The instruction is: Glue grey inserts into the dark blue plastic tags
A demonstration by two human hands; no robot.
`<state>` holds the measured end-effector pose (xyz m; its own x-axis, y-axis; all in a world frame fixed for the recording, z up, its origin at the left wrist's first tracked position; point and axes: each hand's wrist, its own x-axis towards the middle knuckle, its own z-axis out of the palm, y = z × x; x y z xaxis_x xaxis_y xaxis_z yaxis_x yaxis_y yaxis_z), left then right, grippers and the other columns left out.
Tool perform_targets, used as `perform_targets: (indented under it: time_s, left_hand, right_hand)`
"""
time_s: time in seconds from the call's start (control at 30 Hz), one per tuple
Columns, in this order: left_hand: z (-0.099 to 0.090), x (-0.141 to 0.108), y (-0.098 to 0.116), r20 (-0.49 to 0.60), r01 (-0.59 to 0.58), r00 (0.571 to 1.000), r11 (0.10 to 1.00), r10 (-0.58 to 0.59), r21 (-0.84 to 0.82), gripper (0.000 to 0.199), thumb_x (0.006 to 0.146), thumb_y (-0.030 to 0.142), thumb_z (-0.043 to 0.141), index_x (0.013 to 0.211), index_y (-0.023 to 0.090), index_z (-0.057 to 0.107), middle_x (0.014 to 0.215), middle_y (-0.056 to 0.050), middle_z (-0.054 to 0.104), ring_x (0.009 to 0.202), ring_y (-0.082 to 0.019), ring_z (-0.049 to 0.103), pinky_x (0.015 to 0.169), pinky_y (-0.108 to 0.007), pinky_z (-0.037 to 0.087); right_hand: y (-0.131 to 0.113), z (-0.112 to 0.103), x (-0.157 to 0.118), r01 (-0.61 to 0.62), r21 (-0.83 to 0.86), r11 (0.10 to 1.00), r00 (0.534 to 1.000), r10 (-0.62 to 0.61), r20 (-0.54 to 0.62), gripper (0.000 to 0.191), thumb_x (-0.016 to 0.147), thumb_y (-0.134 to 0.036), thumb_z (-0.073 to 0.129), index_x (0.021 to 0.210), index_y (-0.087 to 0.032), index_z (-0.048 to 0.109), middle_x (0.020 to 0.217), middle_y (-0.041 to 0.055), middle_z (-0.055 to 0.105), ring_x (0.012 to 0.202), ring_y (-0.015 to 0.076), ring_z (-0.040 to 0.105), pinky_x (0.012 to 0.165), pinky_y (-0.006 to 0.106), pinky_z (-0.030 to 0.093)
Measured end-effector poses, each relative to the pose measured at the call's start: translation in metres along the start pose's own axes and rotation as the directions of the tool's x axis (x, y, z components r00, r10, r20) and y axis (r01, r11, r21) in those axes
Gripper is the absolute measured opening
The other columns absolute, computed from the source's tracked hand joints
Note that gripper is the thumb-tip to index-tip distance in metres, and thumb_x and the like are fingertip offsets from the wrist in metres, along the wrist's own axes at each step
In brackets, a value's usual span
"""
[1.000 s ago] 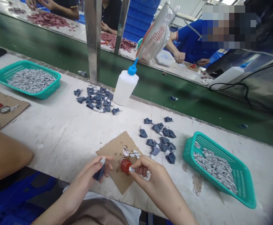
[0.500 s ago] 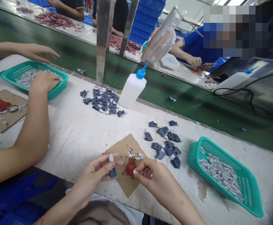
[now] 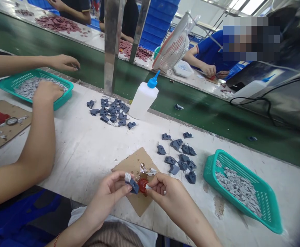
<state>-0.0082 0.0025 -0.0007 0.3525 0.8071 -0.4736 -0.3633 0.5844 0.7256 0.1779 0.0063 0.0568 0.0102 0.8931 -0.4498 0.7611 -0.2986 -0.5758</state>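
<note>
Between the thumb and fingers of my left hand (image 3: 114, 192) is a dark blue piece (image 3: 134, 186) with a light grey part (image 3: 127, 177) at its upper end. My right hand (image 3: 161, 187) pinches a small light grey piece (image 3: 147, 187) at the edge of a glossy red blob (image 3: 142, 184). The blob lies on a brown cardboard square (image 3: 140, 206) beneath both hands. Loose grey bits (image 3: 151, 171) rest on the cardboard behind the blob. Several dark blue pieces (image 3: 183, 157) are spread on the table beyond my right hand.
A green basket (image 3: 275, 209) of grey pieces stands at the right. A white bottle (image 3: 142, 101) stands beside another dark blue pile (image 3: 114, 111). At the left, a co-worker's arms (image 3: 40, 147) reach over a second green basket (image 3: 70, 99). A metal post (image 3: 111, 48) rises behind.
My left hand has turned the dark blue piece from upright to slanted and moved it closer to the red blob. The co-worker's far hand has moved right.
</note>
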Motion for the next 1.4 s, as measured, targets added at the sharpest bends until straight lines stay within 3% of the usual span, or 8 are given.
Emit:
perform_targets:
  time_s: [0.17, 0.33, 0.67, 1.0, 1.07, 1.17, 1.3, 1.4]
  left_hand:
    - [0.007, 0.004, -0.006, 0.037, -0.092, 0.995, 0.995, 0.093, -0.039, 0.021, 0.076, 0.024, 0.078, 0.095, 0.021, 0.07, 0.1, -0.003, 0.074, 0.096, -0.017, 0.067, 0.085, -0.025, 0.051]
    - [0.015, 0.0, 0.0, 0.106, -0.176, 0.978, 0.983, 0.18, -0.045, 0.013, 0.078, 0.019, 0.076, 0.089, 0.023, 0.07, 0.093, 0.0, 0.074, 0.093, -0.015, 0.068, 0.086, -0.022, 0.051]
    - [0.02, -0.008, 0.004, 0.131, -0.297, 0.947, 0.955, 0.293, 0.014, 0.016, 0.08, 0.014, 0.073, 0.091, 0.026, 0.074, 0.094, 0.002, 0.073, 0.092, -0.01, 0.068, 0.079, -0.013, 0.052]
    - [0.023, -0.01, 0.005, 0.199, -0.393, 0.899, 0.919, 0.39, -0.025, 0.018, 0.081, 0.012, 0.072, 0.09, 0.026, 0.076, 0.092, 0.0, 0.071, 0.092, -0.012, 0.068, 0.081, -0.016, 0.053]
    - [0.025, -0.01, 0.008, 0.221, -0.371, 0.901, 0.927, 0.373, -0.054, 0.018, 0.08, 0.011, 0.073, 0.089, 0.026, 0.076, 0.091, 0.0, 0.072, 0.089, -0.012, 0.068, 0.079, -0.017, 0.054]
    - [0.028, -0.01, 0.013, 0.219, -0.28, 0.931, 0.956, 0.294, -0.09, 0.017, 0.077, 0.012, 0.076, 0.088, 0.025, 0.077, 0.089, -0.001, 0.074, 0.084, -0.014, 0.07, 0.076, -0.02, 0.056]
    - [0.034, -0.012, 0.017, 0.164, -0.273, 0.947, 0.961, 0.276, -0.042, 0.014, 0.072, 0.015, 0.08, 0.084, 0.022, 0.077, 0.09, -0.004, 0.077, 0.105, -0.021, 0.067, 0.089, -0.023, 0.053]
    - [0.042, -0.013, 0.014, 0.186, -0.227, 0.953, 0.971, 0.237, -0.074, 0.013, 0.071, 0.02, 0.081, 0.082, 0.02, 0.076, 0.089, -0.004, 0.075, 0.067, -0.016, 0.071, 0.064, -0.025, 0.057]
  right_hand:
    - [-0.002, -0.01, -0.005, 0.024, 0.248, 0.968, 1.0, -0.025, 0.0, 0.009, 0.079, -0.026, 0.063, 0.072, -0.02, 0.062, 0.075, 0.0031, 0.067, 0.07, 0.018, 0.062, 0.064, 0.028, 0.047]
    - [-0.011, -0.017, -0.016, 0.152, 0.521, 0.84, 0.982, -0.186, 0.013, 0.013, 0.078, -0.027, 0.07, 0.072, -0.021, 0.06, 0.082, 0.0009, 0.064, 0.079, 0.0158, 0.062, 0.073, 0.027, 0.049]
    - [-0.019, -0.013, -0.021, 0.234, 0.478, 0.847, 0.966, -0.259, -0.014, 0.012, 0.079, -0.02, 0.07, 0.072, -0.02, 0.061, 0.083, 0.0009, 0.065, 0.08, 0.0149, 0.061, 0.075, 0.026, 0.048]
    - [-0.015, -0.008, -0.028, 0.261, 0.573, 0.777, 0.962, -0.256, -0.092, 0.013, 0.075, -0.02, 0.076, 0.069, -0.021, 0.064, 0.082, 0.0012, 0.065, 0.086, 0.0169, 0.061, 0.08, 0.027, 0.047]
    - [-0.012, -0.008, -0.029, 0.234, 0.636, 0.735, 0.967, -0.247, -0.07, 0.012, 0.074, -0.022, 0.078, 0.072, -0.021, 0.065, 0.082, 0.0008, 0.064, 0.085, 0.0163, 0.061, 0.078, 0.026, 0.048]
    - [-0.004, -0.007, -0.03, 0.151, 0.785, 0.6, 0.969, -0.248, 0.004, 0.024, 0.071, -0.036, 0.082, 0.085, -0.023, 0.067, 0.084, 0.0002, 0.061, 0.077, 0.0139, 0.058, 0.068, 0.024, 0.048]
    - [0.001, 0.011, -0.032, 0.204, 0.851, 0.485, 0.967, -0.236, -0.097, 0.04, 0.084, -0.061, 0.061, 0.1, -0.024, 0.061, 0.09, 0.0017, 0.059, 0.074, 0.013, 0.056, 0.065, 0.024, 0.047]
    - [-0.001, 0.03, -0.032, 0.209, 0.886, 0.413, 0.965, -0.236, -0.118, 0.038, 0.089, -0.061, 0.052, 0.104, -0.026, 0.055, 0.087, 0.0002, 0.059, 0.058, 0.0093, 0.052, 0.052, 0.022, 0.043]
